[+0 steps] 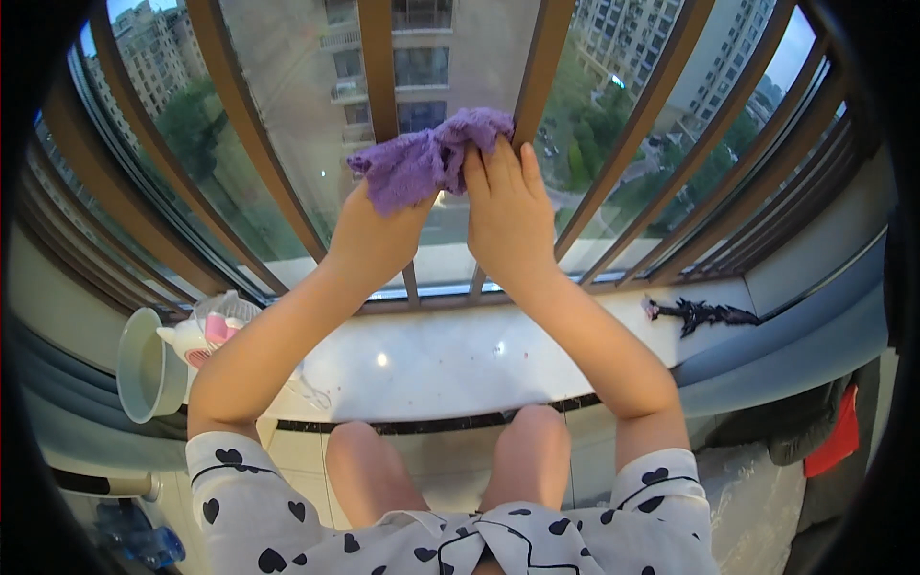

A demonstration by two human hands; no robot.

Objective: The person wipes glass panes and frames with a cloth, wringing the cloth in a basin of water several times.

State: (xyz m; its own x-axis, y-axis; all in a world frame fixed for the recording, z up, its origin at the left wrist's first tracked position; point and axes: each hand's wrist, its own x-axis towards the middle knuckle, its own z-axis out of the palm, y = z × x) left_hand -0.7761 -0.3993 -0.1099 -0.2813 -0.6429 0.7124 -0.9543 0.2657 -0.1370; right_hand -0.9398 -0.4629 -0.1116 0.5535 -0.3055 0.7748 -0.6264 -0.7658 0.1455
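Note:
A crumpled purple cloth (431, 158) is stretched across two brown upright bars (532, 72) in front of the window glass. Its left part drapes over the fingers of my left hand (381, 230), which holds it; those fingertips are hidden. My right hand (510, 216) presses the cloth's right end against the right one of these bars, its fingers bent over the fabric and its little finger off to the side. Both arms reach forward over the white sill, and the hands are close together.
On the white windowsill (431, 359), a pale round basin (151, 369) and a white-and-pink small appliance (206, 331) stand at the left. A dark, jagged toy-like object (704, 314) lies at the right. Grey-blue curtains (795, 335) hang at both sides. Blue plastic bottles (144, 537) are at lower left.

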